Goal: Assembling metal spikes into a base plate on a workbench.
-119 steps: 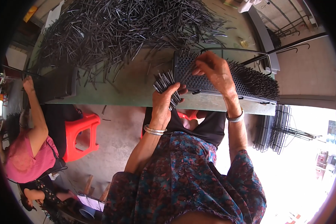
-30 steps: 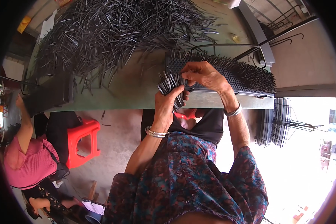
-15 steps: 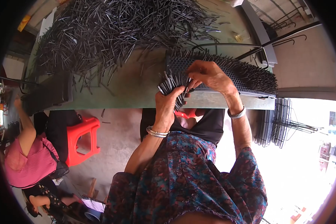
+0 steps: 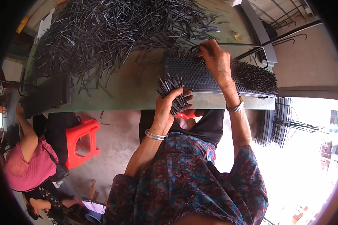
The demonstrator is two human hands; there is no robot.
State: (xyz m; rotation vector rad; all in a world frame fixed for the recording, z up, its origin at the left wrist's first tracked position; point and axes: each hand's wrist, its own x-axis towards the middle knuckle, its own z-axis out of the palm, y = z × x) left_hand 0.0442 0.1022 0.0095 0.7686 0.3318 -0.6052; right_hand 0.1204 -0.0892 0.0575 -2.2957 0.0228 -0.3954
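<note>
My left hand (image 4: 167, 104) is closed round a bundle of thin dark rods (image 4: 171, 89) with their ends fanned out, just in front of a black perforated tray (image 4: 184, 71). Several similar rods stand upright in the tray's holes, densest at its right end and along its far edge. Over the tray, my right hand (image 4: 218, 63) reaches to that far edge with thumb and fingers pinched together. What lies in the pinch is too small to make out.
A large heap of loose dark rods (image 4: 101, 33) covers the far left of the green table (image 4: 120, 80). Another dark tray (image 4: 50, 92) is at the left. A red stool (image 4: 94, 129) and a person in pink (image 4: 30, 163) are beyond it. Black wire racks (image 4: 274, 125) stand at right.
My right hand has moved away from the bundle in my left hand, up to the tray's far edge. My left hand stays nearly in place, still holding the rods.
</note>
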